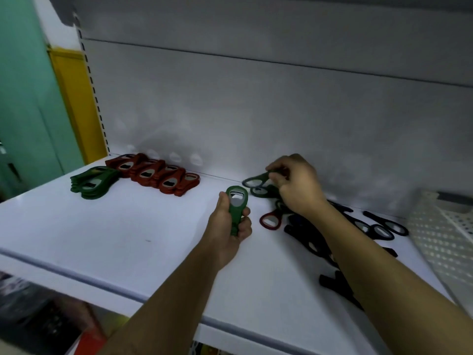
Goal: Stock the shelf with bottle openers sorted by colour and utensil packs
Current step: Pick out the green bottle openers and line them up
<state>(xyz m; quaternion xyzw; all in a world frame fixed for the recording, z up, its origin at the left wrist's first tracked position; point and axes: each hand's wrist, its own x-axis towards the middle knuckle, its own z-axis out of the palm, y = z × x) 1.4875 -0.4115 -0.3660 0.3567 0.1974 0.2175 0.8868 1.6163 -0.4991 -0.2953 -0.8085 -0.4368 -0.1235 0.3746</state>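
Green opener (236, 208) is gripped by its handle in the left hand (229, 226) over the shelf (128, 239) while a darker opener (257, 179) is pinched from the mixed pile (307, 231) by the right hand (297, 185), presumably both for the green stack (94, 181).

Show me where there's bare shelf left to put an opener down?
The widest bare shelf lies front-left, between the green stack and red rows behind and the left hand, holding a green opener, to the right. Crowded on the right: loose dark openers around the right hand, which pinches one, then the white basket.
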